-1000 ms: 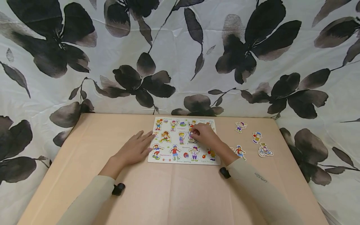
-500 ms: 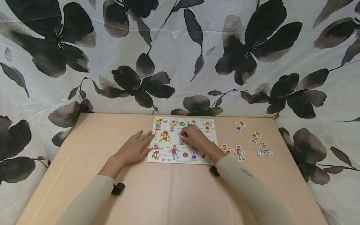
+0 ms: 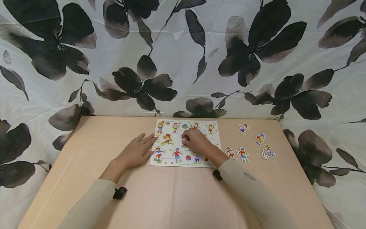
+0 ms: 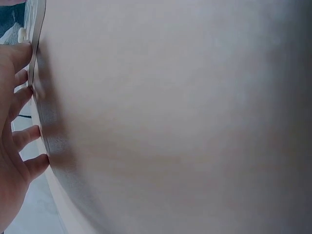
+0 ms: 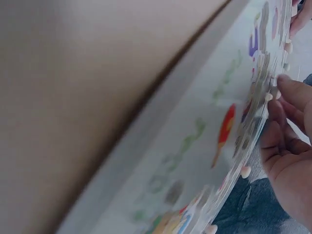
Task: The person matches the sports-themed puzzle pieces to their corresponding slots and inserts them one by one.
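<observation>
A white wooden peg puzzle board (image 3: pixel 168 163) with printed words and several cartoon child figures lies flat at the table's far edge. My left hand (image 3: pixel 137 149) rests on the table with fingers spread, their tips against the board's left edge; the left wrist view shows the same straight fingers (image 4: pixel 30 137). Over the board's middle, my right hand (image 3: pixel 200 142) pinches the small knob of a figure-shaped puzzle piece (image 3: pixel 183 143), which it partly covers. In the right wrist view the thumb and fingers close at a knob, and other knobs (image 5: pixel 245 171) stand up from the board.
Several loose figure pieces lie right of the board, among them a cyclist (image 3: pixel 269 152), a figure in red and blue (image 3: pixel 243 156) and one farther back (image 3: pixel 244 128). Behind the tan table (image 3: pixel 171 197) hangs a floral cloth (image 3: pixel 177 63).
My right hand has shifted left across the board, from the piece right of the middle to its neighbour, then stayed there. My left hand has not moved.
</observation>
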`<state>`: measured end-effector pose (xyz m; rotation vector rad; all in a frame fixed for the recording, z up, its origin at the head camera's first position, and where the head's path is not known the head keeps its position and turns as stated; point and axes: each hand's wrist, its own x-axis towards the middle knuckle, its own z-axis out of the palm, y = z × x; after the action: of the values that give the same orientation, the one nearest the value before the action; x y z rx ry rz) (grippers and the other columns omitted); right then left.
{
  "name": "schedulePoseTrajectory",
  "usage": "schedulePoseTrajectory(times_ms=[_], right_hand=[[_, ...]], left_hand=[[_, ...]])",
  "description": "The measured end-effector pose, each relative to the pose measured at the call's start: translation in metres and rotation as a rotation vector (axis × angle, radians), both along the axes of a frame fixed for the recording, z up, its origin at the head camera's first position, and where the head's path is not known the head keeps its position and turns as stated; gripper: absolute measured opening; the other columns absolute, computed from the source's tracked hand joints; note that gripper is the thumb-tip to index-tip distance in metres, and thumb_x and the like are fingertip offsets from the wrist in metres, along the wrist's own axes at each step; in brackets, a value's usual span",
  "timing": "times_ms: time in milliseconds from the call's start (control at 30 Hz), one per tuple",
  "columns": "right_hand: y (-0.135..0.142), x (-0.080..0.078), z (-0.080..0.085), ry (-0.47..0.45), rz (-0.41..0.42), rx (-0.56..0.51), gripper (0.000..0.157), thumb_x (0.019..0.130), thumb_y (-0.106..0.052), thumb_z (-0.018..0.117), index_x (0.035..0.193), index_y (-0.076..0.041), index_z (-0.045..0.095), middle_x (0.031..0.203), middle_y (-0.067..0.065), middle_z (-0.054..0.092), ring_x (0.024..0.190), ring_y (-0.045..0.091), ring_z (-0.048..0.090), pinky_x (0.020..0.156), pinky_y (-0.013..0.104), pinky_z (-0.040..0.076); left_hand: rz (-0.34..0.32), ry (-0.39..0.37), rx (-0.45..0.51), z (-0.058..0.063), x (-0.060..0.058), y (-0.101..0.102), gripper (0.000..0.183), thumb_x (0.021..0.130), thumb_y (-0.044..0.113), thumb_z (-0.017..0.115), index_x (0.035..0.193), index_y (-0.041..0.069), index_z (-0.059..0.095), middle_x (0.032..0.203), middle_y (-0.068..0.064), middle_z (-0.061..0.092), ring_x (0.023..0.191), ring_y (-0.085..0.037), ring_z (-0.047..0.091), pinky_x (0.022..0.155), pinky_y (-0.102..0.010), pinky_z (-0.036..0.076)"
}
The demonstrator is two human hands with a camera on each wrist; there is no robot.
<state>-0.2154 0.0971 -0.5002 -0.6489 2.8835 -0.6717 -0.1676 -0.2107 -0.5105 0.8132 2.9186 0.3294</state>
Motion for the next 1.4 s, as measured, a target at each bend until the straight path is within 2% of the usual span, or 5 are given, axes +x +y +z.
schedulePoseTrajectory(times_ms=[400, 700, 967, 1233, 1400], right_hand=[[0.064, 0.018, 0.015, 0.057, -0.03, -0.12, 0.017, 0.095, -0.021, 0.076, 0.11, -0.012, 0.077, 0.095, -0.002, 0.067, 0.085, 0.013, 0.058, 0.075, 0.028, 0.053], [0.131, 0.037, 0.025, 0.091, -0.145, -0.166, 0.021, 0.094, -0.017, 0.077, 0.114, -0.01, 0.076, 0.102, 0.002, 0.068, 0.089, 0.017, 0.062, 0.075, 0.031, 0.056], [0.197, 0.056, 0.02, 0.125, -0.25, -0.135, 0.025, 0.093, -0.011, 0.077, 0.117, -0.005, 0.075, 0.098, 0.006, 0.069, 0.087, 0.021, 0.063, 0.074, 0.027, 0.055], [0.252, 0.071, 0.01, 0.258, -0.296, -0.09, 0.02, 0.09, -0.01, 0.08, 0.109, -0.005, 0.077, 0.092, 0.007, 0.071, 0.079, 0.018, 0.062, 0.066, 0.02, 0.052], [0.279, 0.081, 0.004, 0.229, -0.356, -0.069, 0.025, 0.09, -0.014, 0.082, 0.112, -0.005, 0.076, 0.098, 0.009, 0.072, 0.081, 0.017, 0.061, 0.065, 0.013, 0.05]], left_hand=[[-0.003, 0.002, -0.003, -0.002, 0.0, 0.0, 0.065, 0.105, 0.042, 0.053, 0.163, 0.017, 0.035, 0.17, -0.003, 0.03, 0.155, -0.046, 0.026, 0.127, -0.06, 0.024], [-0.007, 0.003, -0.002, 0.001, 0.001, -0.001, 0.065, 0.105, 0.041, 0.054, 0.162, 0.016, 0.036, 0.17, -0.004, 0.031, 0.154, -0.047, 0.027, 0.126, -0.061, 0.025], [-0.003, -0.007, -0.002, 0.002, 0.003, 0.0, 0.065, 0.105, 0.04, 0.054, 0.162, 0.015, 0.036, 0.17, -0.005, 0.031, 0.154, -0.047, 0.026, 0.126, -0.061, 0.025], [0.009, -0.013, -0.002, 0.003, 0.004, 0.001, 0.064, 0.105, 0.04, 0.054, 0.162, 0.015, 0.037, 0.17, -0.005, 0.031, 0.154, -0.047, 0.026, 0.126, -0.061, 0.024], [0.004, -0.005, -0.003, 0.003, 0.003, 0.001, 0.064, 0.105, 0.04, 0.054, 0.162, 0.016, 0.037, 0.17, -0.005, 0.032, 0.154, -0.047, 0.027, 0.126, -0.061, 0.025]])
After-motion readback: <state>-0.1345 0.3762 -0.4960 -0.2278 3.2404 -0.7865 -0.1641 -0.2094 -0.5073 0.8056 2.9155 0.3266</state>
